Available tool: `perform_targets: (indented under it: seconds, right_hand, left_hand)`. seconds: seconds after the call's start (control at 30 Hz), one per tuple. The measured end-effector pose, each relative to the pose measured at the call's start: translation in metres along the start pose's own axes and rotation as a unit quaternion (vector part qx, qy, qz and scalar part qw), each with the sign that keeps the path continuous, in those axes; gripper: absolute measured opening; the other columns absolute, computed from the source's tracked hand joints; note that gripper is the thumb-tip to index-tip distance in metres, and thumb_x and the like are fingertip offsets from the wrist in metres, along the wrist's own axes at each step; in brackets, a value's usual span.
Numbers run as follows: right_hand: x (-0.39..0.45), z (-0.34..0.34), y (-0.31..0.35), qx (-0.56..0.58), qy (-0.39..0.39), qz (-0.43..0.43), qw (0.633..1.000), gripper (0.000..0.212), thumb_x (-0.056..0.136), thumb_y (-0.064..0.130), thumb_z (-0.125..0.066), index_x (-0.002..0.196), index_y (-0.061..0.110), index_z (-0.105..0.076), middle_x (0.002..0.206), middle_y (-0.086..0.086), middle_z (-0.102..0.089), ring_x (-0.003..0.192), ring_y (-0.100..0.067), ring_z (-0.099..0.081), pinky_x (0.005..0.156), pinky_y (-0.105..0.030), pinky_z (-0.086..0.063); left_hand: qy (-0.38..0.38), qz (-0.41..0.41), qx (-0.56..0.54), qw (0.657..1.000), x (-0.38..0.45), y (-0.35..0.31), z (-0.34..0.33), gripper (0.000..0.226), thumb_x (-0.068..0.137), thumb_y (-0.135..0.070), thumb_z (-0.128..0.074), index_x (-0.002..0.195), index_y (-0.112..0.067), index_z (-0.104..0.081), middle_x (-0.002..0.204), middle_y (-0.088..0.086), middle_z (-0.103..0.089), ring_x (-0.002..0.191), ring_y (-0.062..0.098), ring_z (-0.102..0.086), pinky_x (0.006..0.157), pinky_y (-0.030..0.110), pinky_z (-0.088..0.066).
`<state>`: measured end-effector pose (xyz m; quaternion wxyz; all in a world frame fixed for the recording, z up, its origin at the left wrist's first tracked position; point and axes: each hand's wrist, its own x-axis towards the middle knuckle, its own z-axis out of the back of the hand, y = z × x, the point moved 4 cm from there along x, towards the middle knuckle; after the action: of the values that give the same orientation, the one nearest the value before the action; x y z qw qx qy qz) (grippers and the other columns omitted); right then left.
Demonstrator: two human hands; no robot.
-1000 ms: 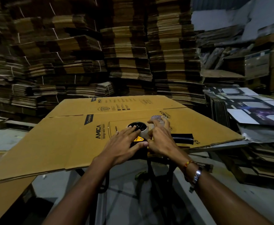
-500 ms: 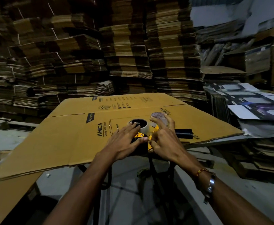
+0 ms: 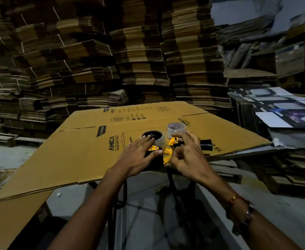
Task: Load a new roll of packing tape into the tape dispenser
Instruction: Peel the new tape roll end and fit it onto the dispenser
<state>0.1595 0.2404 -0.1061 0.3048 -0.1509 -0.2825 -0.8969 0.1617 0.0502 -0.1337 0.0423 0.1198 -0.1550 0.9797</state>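
Grey concrete floor (image 3: 148,222) fills the bottom of the frame, crossed by two bare forearms reaching up toward the centre; the right wrist carries two bands (one red-and-gold thread, one metal bracelet (image 3: 248,216)). Just above, one flattened cardboard box (image 3: 66,156) printed "AMICA" serves as the work surface.

At its near edge lies one yellow-and-black tape dispenser (image 3: 163,154), flat on its side, its black handle (image 3: 206,145) pointing toward the right of the frame. The left hand (image 3: 139,156) rests spread over the dispenser, fingers extended onto the black hub, where one clear tape roll (image 3: 161,140) sits. The right hand (image 3: 187,156) is loosely curled, fingertips pinching at the yellow part of the dispenser; exactly what they grip I cannot tell. A second tape roll (image 3: 176,129), with a printed core, stands on the cardboard just beyond the right fingers, beside the mounted one.

Farther back, at the right edge, one stack of printed dark cartons (image 3: 283,109) lies flat. Behind everything, stacked bundles of flattened corrugated cardboard (image 3: 139,60) rise across the upper frame, too many to count.
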Motion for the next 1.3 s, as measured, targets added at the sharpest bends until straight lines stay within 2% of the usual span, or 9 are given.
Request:
perform_targets:
  seconds: [0.07,0.2,0.4,0.53,0.77,0.9,1.07,1.23,1.3]
  right_hand:
    - [-0.004,0.002,-0.006,0.013,-0.001,-0.005,1.000,0.017,0.081,0.015,-0.069,0.065,0.013,-0.070,0.156,0.008,-0.033,0.150,-0.021,-0.006,0.118,-0.040,-0.019]
    - [-0.011,0.007,-0.012,0.033,-0.002,-0.009,0.999,0.018,0.084,0.015,-0.069,0.067,0.020,-0.066,0.154,0.012,-0.032,0.145,-0.010,-0.011,0.108,-0.028,-0.014]
    - [-0.010,0.002,-0.013,0.055,-0.004,-0.006,0.998,0.016,0.085,0.014,-0.068,0.069,0.012,-0.066,0.148,0.010,-0.037,0.137,-0.012,-0.027,0.102,-0.028,-0.030]
    - [-0.012,0.004,-0.011,0.072,-0.012,0.001,0.997,0.025,0.085,0.015,-0.067,0.062,0.019,-0.056,0.143,0.008,-0.041,0.132,-0.012,-0.034,0.101,-0.031,-0.034]
    - [-0.014,0.005,-0.023,0.042,-0.016,0.017,0.999,0.021,0.085,0.018,-0.067,0.065,0.018,-0.058,0.142,0.008,-0.042,0.127,-0.005,-0.034,0.097,-0.025,-0.034]
    - [-0.014,0.005,-0.021,0.072,-0.018,0.016,0.997,0.028,0.086,0.018,-0.067,0.062,0.021,-0.053,0.139,0.009,-0.043,0.125,-0.006,-0.037,0.096,-0.031,-0.046]
    - [-0.018,0.012,-0.021,0.104,-0.028,0.005,0.994,0.032,0.086,0.023,-0.068,0.059,0.024,-0.050,0.133,0.010,-0.046,0.123,-0.008,-0.041,0.093,-0.037,-0.047]
    - [-0.025,0.017,-0.025,0.081,-0.007,-0.001,0.997,0.024,0.086,0.022,-0.071,0.066,0.014,-0.061,0.136,0.012,-0.044,0.125,-0.005,-0.037,0.085,-0.018,-0.043]
    - [-0.025,0.015,-0.023,0.075,-0.004,0.000,0.997,0.024,0.086,0.024,-0.072,0.066,0.016,-0.061,0.136,0.012,-0.044,0.126,-0.005,-0.036,0.093,-0.028,-0.047]
  left_hand:
    - [-0.004,0.003,-0.001,1.000,-0.001,-0.001,0.000,0.091,0.083,-0.081,-0.020,0.158,-0.029,-0.022,0.167,-0.008,-0.015,0.154,0.009,-0.009,0.124,0.046,-0.015]
    - [-0.005,-0.001,0.014,1.000,-0.002,-0.003,0.001,0.096,0.082,-0.086,-0.019,0.158,-0.028,-0.023,0.167,-0.007,-0.016,0.154,0.010,-0.010,0.121,0.039,-0.016]
    - [-0.013,0.006,0.020,1.000,-0.001,-0.007,0.001,0.091,0.082,-0.078,-0.023,0.157,-0.027,-0.025,0.167,-0.005,-0.018,0.154,0.013,-0.011,0.122,0.039,-0.019]
    - [-0.012,0.008,0.012,1.000,0.008,-0.006,-0.001,0.090,0.082,-0.076,-0.023,0.157,-0.027,-0.023,0.167,-0.004,-0.016,0.154,0.014,-0.009,0.123,0.039,-0.016]
    - [-0.021,0.004,0.014,1.000,0.024,-0.001,-0.007,0.077,0.092,-0.069,-0.031,0.158,-0.028,-0.022,0.168,-0.005,-0.015,0.154,0.013,-0.008,0.124,0.043,-0.018]
    - [-0.020,0.004,0.014,1.000,0.030,0.001,-0.007,0.078,0.091,-0.070,-0.030,0.157,-0.028,-0.023,0.168,-0.004,-0.015,0.154,0.014,-0.009,0.123,0.047,-0.020]
    - [-0.013,0.004,0.007,1.000,0.035,0.005,-0.009,0.075,0.094,-0.067,-0.033,0.157,-0.029,-0.023,0.168,-0.004,-0.015,0.154,0.014,-0.009,0.123,0.049,-0.020]
    - [-0.013,-0.001,-0.003,1.000,0.036,0.005,-0.010,0.074,0.096,-0.063,-0.036,0.158,-0.026,-0.022,0.168,-0.003,-0.014,0.154,0.015,-0.008,0.123,0.043,-0.017]
    - [-0.002,0.006,0.001,1.000,0.036,0.005,-0.009,0.080,0.092,-0.068,-0.032,0.158,-0.026,-0.019,0.168,-0.003,-0.012,0.155,0.015,-0.006,0.124,0.047,-0.016]
